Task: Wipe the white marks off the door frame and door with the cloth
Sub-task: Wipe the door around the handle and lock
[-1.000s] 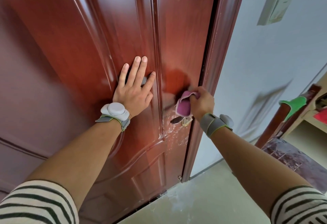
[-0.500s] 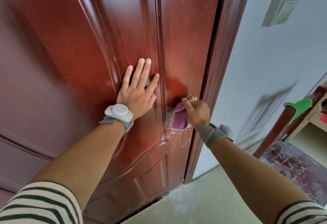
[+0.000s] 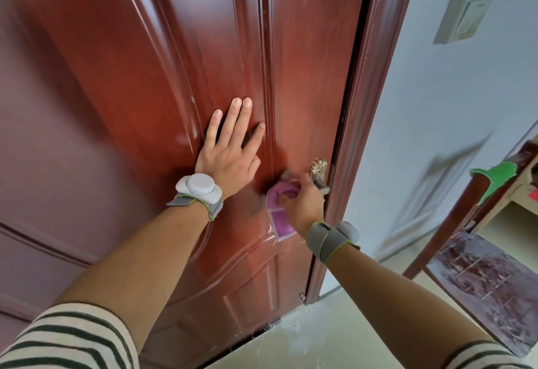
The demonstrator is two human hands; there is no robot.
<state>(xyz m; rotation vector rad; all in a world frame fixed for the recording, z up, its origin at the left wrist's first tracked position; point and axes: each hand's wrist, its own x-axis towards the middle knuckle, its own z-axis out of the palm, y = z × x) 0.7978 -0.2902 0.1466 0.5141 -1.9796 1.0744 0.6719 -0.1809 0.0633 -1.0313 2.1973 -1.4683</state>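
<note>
**cloth on door by the handle, l hand flat on panel**

head view, looking down along both arms at a red-brown wooden door. left hand lies flat on the raised panel, fingers straight and a little spread, palm on the wood, gripping nothing. right hand is lower and nearer the latch edge, fingers curled round a bunched pink cloth and pressing it to the door face. part of the cloth hangs loose below the fist, w/ a pale border showing.

cloth sits just left of the gold door handle; the knuckles are right beside the handle plate, can't tell if they touch it. white marks smear the door just below the hanging cloth, and faint pale specks run up the door frame to the right of the closed door.

each wrist has a grey strap: left wrist band carries a round pale puck, right wrist band is mostly strap from this angle. striped sleeves show at the bottom corners.

right of the frame: pale blue wall w/ a light switch up high, dark wooden furniture w/ a green pad on its corner, and a pale floor w/ white dust near the door's foot.
</note>
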